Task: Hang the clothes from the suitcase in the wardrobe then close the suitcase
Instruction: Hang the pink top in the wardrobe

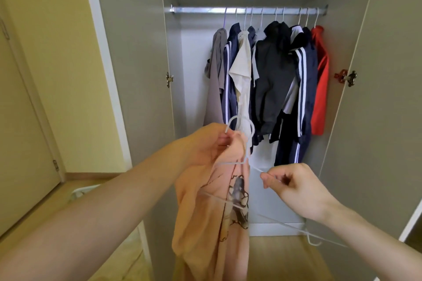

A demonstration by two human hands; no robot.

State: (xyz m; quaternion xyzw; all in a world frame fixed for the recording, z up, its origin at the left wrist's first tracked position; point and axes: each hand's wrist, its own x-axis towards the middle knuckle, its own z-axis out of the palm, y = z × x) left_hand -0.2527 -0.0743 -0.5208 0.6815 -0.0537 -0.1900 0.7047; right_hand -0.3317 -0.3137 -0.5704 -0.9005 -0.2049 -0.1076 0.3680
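We hold a peach shirt low in the centre of the frame, in front of the open wardrobe. Our left hand, just left of centre, has its fingers curled around the bunched top of the shirt and the neck of a white hanger, whose hook arcs just above the knuckles. Our right hand, lower right of centre, pinches one thin arm of the hanger between thumb and forefinger, the other fingers curled in beside them. The hanger's lower bar crosses the shirt's dark print and runs down to the lower right, past our right wrist. The shirt hangs loose from our left hand to the bottom edge of the frame.

Across the upper centre, a metal rail spans the wardrobe, and a row of clothes hangs from it on hangers: grey, navy with white stripes, cream, black, and red at the right end. Both wardrobe doors stand open. A room door fills the left edge. We cannot see the suitcase.
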